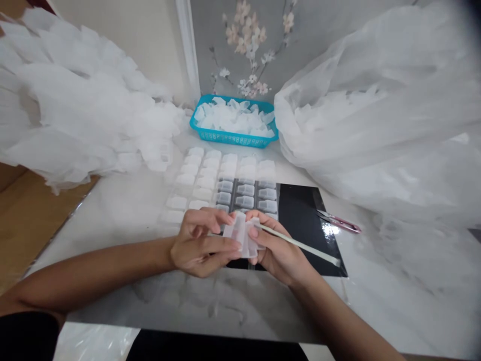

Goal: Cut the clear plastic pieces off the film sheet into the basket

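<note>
Between my two hands, low in the middle of the view, is a small translucent white plastic piece (243, 235). My left hand (205, 240) has its fingers and thumb on the left side of it. My right hand (280, 250) grips its right side, and a long thin pale strip (300, 244) runs out from that hand to the lower right. Rows of small white pieces (245, 189) lie on the table just beyond my hands, some of them over a black sheet (300, 210).
A blue basket (233, 138) filled with white pieces stands behind the rows. A big heap of white pieces (93, 105) is at the left, and a large translucent bag (394, 115) bulges at the right. Pink-handled scissors or a similar tool (343, 223) lies right of the black sheet.
</note>
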Motion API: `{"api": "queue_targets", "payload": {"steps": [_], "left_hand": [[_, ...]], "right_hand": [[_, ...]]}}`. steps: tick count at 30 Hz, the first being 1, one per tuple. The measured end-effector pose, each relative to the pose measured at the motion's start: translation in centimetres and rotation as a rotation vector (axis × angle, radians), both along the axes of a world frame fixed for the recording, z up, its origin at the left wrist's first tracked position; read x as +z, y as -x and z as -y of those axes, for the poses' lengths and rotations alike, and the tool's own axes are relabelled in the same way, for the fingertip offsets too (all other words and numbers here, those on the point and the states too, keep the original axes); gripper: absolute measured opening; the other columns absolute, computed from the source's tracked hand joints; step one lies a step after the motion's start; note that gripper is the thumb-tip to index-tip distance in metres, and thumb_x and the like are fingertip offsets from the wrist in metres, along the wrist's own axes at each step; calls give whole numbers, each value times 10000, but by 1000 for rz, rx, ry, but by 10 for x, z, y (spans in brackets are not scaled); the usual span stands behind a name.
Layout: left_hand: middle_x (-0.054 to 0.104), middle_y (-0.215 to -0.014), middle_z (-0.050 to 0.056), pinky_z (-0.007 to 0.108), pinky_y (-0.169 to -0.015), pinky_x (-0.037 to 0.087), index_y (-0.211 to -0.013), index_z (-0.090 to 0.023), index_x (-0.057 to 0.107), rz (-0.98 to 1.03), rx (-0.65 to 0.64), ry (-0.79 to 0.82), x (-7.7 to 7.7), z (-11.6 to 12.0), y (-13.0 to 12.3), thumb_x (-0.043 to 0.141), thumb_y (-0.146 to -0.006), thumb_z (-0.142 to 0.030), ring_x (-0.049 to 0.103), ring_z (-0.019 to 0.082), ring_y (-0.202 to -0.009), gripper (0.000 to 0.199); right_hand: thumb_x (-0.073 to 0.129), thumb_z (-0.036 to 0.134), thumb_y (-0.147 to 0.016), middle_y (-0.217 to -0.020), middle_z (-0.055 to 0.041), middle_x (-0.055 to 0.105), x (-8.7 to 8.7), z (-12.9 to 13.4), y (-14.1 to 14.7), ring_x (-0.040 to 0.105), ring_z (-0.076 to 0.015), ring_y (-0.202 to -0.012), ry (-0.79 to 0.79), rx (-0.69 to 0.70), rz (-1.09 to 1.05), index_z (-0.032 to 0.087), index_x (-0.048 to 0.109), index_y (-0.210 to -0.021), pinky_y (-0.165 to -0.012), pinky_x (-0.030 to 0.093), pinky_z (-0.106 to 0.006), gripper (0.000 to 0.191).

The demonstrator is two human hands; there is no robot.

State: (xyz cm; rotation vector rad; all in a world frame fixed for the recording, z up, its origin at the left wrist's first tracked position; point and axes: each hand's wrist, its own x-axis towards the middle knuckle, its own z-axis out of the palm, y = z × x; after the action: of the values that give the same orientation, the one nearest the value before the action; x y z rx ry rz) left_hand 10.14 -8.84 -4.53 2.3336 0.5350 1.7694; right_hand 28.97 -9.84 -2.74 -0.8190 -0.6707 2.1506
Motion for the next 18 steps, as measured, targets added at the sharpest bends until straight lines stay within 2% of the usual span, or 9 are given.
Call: {"api": "queue_targets", "payload": {"steps": [4,8,12,15,18], "left_hand": [[463,-1089,56,314,-835,654,-946,-192,655,-60,-55,45,-4,-2,5,717,-797,-118,587,244,-1179,177],[480,-1125,73,318,-870,646,-945,-182,650,-96,-94,18,-3,-2,5,738,-784,-116,573,252,-1221,194],[497,-1188,75,324,-903,633,-928,-174,627,-109,-128,97,-3,-3,1,695,-809,-82,540,264,-1277,165],[487,-1242,86,301,-963,596,-899,-145,610,-93,-188,163,-4,-4,0,693,-791,-28,502,272,-1324,180],[488,-1267,92,290,-941,604,-963,-145,601,-83,-225,242,-6,-4,1,711,-768,-10,501,286,-1326,262]], "right_hand": [[813,295,-746,-710,34,641,0,-4,-5,530,-65,-495,-85,-13,81,234,698,-981,-455,474,-167,269],[842,284,-698,-716,26,664,0,-7,-9,550,-87,-544,-159,-72,217,240,723,-993,-493,472,-190,321],[842,229,-693,-748,7,688,-2,-10,-17,575,-108,-599,-295,-81,372,216,737,-1052,-566,478,-225,375],[855,202,-667,-712,14,688,0,-11,-20,583,-112,-597,-297,-58,390,205,743,-1052,-597,487,-241,401],[860,193,-656,-795,-6,724,2,-9,-18,626,-133,-683,-282,-50,392,199,749,-1032,-670,510,-258,392]]}}
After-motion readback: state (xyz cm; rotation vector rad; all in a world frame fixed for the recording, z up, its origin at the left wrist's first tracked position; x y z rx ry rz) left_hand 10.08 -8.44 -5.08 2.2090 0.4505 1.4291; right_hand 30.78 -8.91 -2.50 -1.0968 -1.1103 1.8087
